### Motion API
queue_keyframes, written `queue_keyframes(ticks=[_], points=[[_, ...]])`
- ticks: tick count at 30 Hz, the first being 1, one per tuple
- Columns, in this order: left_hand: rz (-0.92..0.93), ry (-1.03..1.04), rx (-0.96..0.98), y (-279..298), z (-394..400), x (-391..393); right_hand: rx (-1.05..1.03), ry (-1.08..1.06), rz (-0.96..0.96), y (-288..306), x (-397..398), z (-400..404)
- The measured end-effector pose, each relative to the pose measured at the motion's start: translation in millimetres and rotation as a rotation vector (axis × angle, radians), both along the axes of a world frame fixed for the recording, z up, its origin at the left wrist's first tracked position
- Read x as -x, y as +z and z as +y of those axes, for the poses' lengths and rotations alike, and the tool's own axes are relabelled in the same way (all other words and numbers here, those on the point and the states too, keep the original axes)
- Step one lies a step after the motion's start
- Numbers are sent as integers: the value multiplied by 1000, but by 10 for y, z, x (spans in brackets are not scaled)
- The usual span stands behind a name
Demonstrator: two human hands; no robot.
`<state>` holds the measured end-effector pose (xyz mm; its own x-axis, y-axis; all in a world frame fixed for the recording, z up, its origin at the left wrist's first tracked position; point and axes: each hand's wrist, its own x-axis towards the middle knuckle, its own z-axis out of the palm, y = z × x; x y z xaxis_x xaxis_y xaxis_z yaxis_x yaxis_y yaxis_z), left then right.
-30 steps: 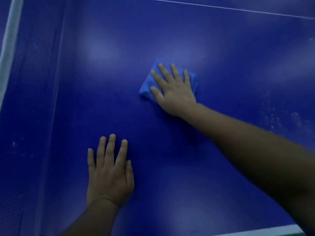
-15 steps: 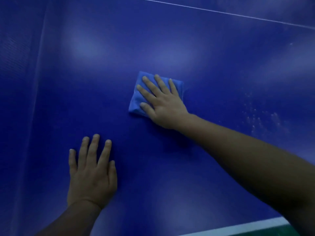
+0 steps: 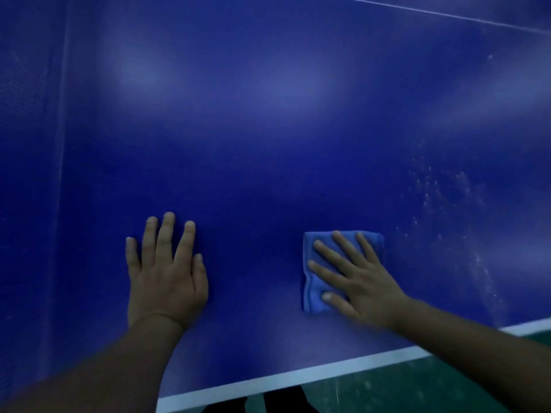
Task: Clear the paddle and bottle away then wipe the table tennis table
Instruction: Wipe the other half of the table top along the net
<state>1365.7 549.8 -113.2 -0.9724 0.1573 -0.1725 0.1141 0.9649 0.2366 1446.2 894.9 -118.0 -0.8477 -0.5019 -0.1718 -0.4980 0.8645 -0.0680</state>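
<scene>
Near the worktop's front edge: a person is wiping the glossy dark-blue table tennis worktop [image 3: 268, 129], bordered by a white painted edge line [image 3: 298, 375].
Right hand [image 3: 354, 281]: fingers straight, pressing flat on a folded square blue cloth [image 3: 313, 290]; grip loose, nothing pinched.
Left hand [image 3: 165, 272]: lying flat, fingers extended, bracing on bare surface.
Change: the cloth is now sitting much nearer the edge line than a second ago, suggesting one stroke is finishing.
Remaining: pale speckled residue [image 3: 441, 186] is lying just right of the cloth.
Paddle, bottle: not in view.
</scene>
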Motion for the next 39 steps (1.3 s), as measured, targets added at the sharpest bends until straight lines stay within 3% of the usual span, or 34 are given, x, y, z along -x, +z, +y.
queue_keyframes(ticks=[2, 3, 6, 8, 10, 14, 16, 17, 18, 21, 24, 26, 28, 30, 32, 35, 37, 39], points=[[-12, 7, -2, 5, -7, -1, -25, 38, 9, 42, 313, 207], [-19, 9, -1, 5, -6, -3, -21, -69, 35, 59, 574, 266], [-14, 8, -7, 3, -4, -7, 38, -657, 30, 89, 1388, 253], [-12, 11, -5, 9, -6, -13, 61, -833, 14, 83, 1652, 1], [-4, 12, -8, 6, -7, -13, 41, -653, 50, 42, 1489, -334], [-2, 15, -19, 0, -14, -9, 58, 204, 12, -22, 66, -596], [-6, 8, -17, 2, -14, -19, 22, 383, -52, 66, -69, -286], [-6, 9, -22, 5, -15, -19, -9, 353, -32, 92, 62, -149], [-9, 13, -26, 7, -17, -16, -32, 230, -6, 110, 251, -49], [-10, 12, -25, -18, -21, -6, 0, -446, -28, 155, 825, 16], [-4, 12, -22, -28, -27, -13, 60, -943, -3, 84, 819, -501], [2, 7, -22, -35, -32, -19, 90, -867, 68, -5, 388, -1058], [9, 4, -24, -40, -37, -14, 100, -568, 42, -38, -265, -1414], [14, 6, -37, -34, -37, -20, 65, -453, -18, -10, -684, -1194], [24, 8, -51, -30, -42, -25, 12, -616, -20, 24, -799, -640], [28, -2, -63, -26, -52, -26, -33, -1046, -70, 97, -743, -7], [21, -16, -78, -5, -63, -25, 24, -1306, -11, 101, -602, -102], [11, -23, -103, 27, -76, -27, 71, -1416, 27, 86, -479, -558]])
